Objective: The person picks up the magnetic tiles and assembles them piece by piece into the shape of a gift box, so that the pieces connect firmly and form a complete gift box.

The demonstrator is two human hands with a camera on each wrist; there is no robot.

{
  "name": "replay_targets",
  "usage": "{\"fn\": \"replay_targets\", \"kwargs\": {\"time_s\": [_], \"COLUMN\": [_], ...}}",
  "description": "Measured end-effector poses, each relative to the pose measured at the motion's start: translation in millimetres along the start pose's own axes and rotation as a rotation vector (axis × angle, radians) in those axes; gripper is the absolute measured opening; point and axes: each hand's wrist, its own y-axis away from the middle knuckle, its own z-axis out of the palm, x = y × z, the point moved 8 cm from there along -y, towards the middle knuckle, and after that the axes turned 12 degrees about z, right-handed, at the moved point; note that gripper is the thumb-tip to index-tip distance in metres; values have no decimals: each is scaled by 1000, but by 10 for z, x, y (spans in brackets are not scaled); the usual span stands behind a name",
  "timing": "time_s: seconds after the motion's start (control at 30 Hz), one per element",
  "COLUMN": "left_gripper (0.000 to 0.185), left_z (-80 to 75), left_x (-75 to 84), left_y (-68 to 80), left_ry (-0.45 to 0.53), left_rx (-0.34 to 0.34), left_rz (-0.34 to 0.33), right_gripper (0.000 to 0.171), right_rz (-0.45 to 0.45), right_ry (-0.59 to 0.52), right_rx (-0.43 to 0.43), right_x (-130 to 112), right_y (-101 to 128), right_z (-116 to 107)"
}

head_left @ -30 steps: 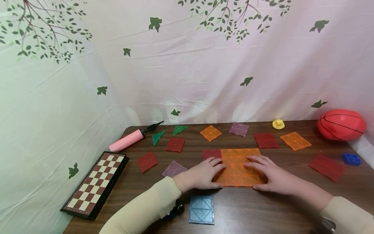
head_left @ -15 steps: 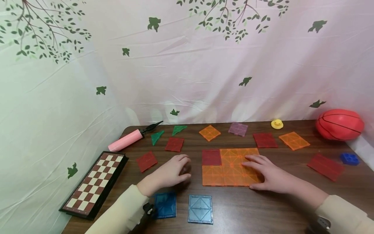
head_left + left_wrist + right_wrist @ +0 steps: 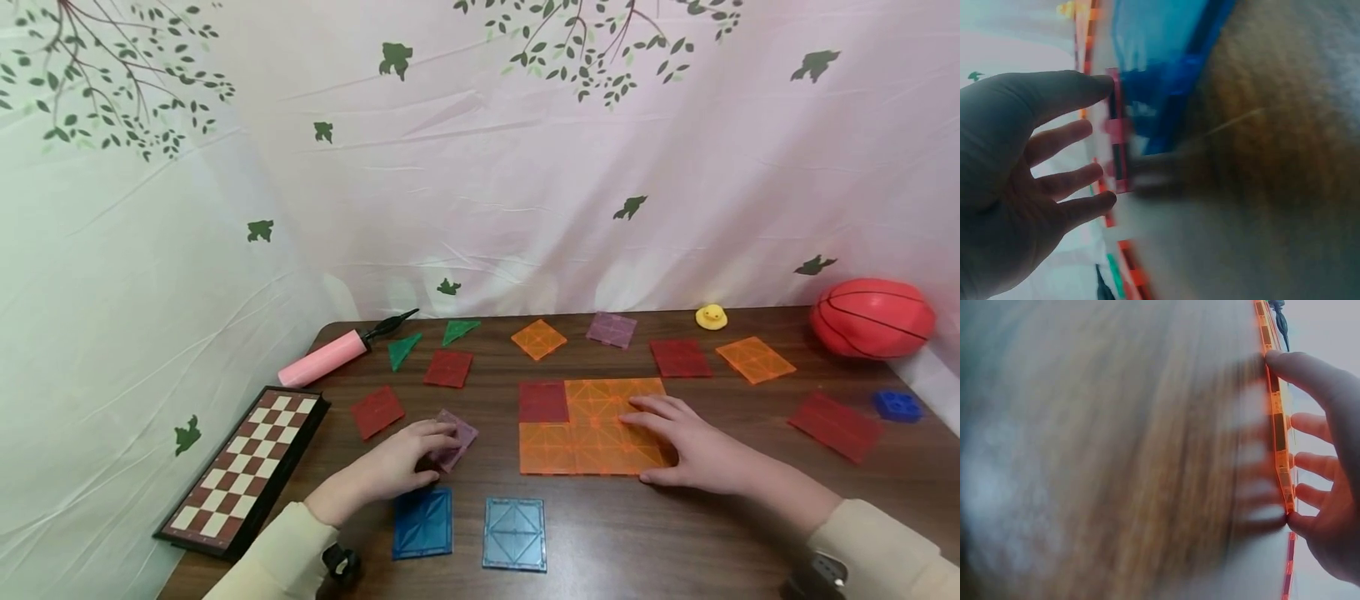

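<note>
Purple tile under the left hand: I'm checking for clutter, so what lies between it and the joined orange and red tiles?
Only bare wood; the head view shows a clear strip between the purple tile and the joined tiles.

Purple square tile (image 3: 452, 438) lies flat left of joined orange tiles (image 3: 609, 429).
</note>
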Motion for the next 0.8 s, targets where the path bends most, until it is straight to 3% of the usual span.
{"fn": "replay_targets", "kwargs": {"time_s": [0.17,0.5,0.8], "left_gripper": [49,49,53], "left_z": [51,75,166], "left_x": [-2,153,244], "left_y": [-35,-184,-291], "left_ry": [-30,-5,1], "left_rx": [12,29,-18], "left_rz": [-10,-21,-22], "right_gripper": [75,74,75], "right_rz": [9,10,17], "right_ry": [-9,-17,-17], "right_rx": [-12,-5,-9], "right_x": [-7,-19,-4], "right_y": [-3,5,1], "right_z": [-2,-22,-7]}}
